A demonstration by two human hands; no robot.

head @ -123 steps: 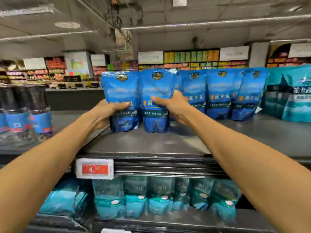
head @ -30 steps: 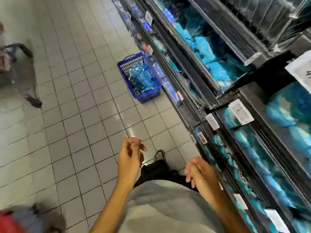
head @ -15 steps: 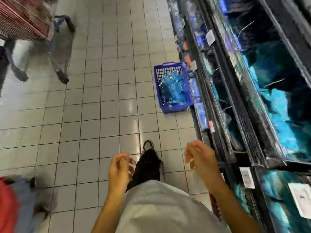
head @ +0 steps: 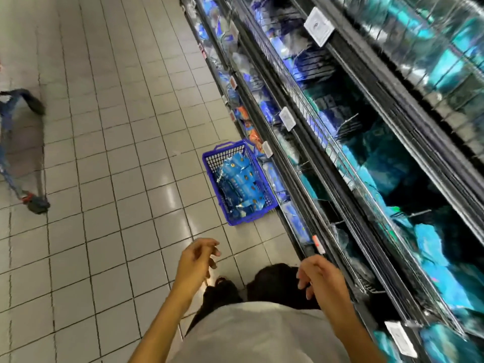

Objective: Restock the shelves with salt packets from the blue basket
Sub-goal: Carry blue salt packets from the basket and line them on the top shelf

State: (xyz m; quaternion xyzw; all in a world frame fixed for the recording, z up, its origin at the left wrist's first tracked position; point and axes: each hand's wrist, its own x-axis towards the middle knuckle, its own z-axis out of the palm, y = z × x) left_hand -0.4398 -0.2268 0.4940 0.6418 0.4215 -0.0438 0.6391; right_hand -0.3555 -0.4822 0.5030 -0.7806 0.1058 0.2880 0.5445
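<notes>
Now we walk with our left hand [head: 195,260] and right hand [head: 320,277] loosely curled, holding nothing, toward the blue basket [head: 237,220] of salt packets [head: 239,184] at twelve o'clock, parked beside the shelves [head: 309,163] for easy reach.

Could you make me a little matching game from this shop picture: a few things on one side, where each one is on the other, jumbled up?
Things:
1. blue basket
2. salt packets
3. left hand
4. white price tag

Places:
A. on a shelf edge at the upper right
B. on the tiled floor beside the shelves
C. piled inside the basket
D. empty, in the air above the floor

Pairs: 1-B, 2-C, 3-D, 4-A
</notes>
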